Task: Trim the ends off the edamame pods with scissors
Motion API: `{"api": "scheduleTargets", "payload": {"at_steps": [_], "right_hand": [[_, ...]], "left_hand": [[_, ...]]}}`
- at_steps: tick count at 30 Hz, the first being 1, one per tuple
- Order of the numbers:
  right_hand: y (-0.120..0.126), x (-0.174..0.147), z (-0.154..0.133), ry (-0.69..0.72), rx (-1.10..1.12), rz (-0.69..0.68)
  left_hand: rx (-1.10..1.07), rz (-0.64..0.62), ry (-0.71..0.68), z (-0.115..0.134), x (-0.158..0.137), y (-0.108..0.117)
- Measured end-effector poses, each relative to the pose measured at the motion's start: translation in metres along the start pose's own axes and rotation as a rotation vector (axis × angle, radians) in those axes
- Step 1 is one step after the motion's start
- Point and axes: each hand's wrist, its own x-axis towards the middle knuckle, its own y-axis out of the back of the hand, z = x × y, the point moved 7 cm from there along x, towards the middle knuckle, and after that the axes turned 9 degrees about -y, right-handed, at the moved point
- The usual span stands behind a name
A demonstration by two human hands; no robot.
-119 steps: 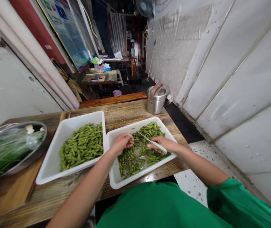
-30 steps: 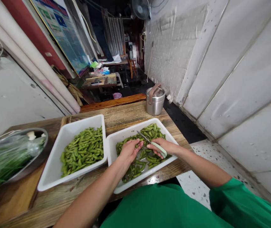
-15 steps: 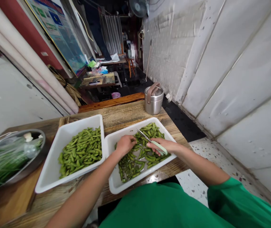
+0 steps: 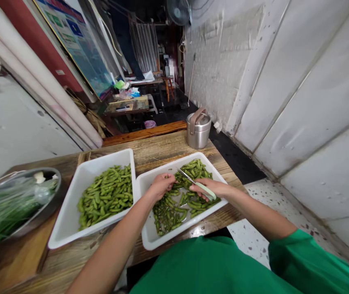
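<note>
My right hand (image 4: 206, 188) grips a pair of scissors (image 4: 207, 190) with pale green handles, its metal blades pointing up and left over the right white tray (image 4: 150, 243). Close to the blade tips, my left hand (image 4: 163, 183) hovers over the tray's left part with fingers curled and pinched; what sits between them is too small to make out. Wet green soybean pods (image 4: 168, 212) lie in that tray with some water at the bottom. Beside it on the left, a second white tray (image 4: 65, 220) holds a heap of green pods (image 4: 107, 194).
A steel lidded pot (image 4: 198, 132) with a brown handle stands at the table's far right corner. On the left, a metal bowl (image 4: 58, 181) holds bagged green stalks (image 4: 12, 204). The wooden table (image 4: 158, 146) ends at the right beside a speckled floor (image 4: 254, 228).
My left hand has lifted slightly, its fingers still curled. The scissors and my right hand stay nearly in place. The whole view has shifted a little.
</note>
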Motion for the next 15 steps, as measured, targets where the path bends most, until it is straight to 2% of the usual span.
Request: {"api": "scheduleTargets", "payload": {"at_steps": [3,7,12,15], "right_hand": [[-0.001,0.001,0.001,-0.007,0.008,-0.002],[-0.001,0.002,0.001,-0.037,0.018,0.004],[-0.006,-0.002,-0.002,-0.038,-0.001,-0.018],[-0.01,-0.003,-0.004,-0.037,-0.017,-0.052]], "left_hand": [[-0.288,-0.032,0.059,0.0,-0.003,-0.002],[-0.454,0.048,0.127,-0.005,-0.005,-0.001],[-0.553,0.232,0.106,-0.011,-0.005,0.0],[-0.559,0.253,0.107,-0.011,-0.007,-0.002]]}}
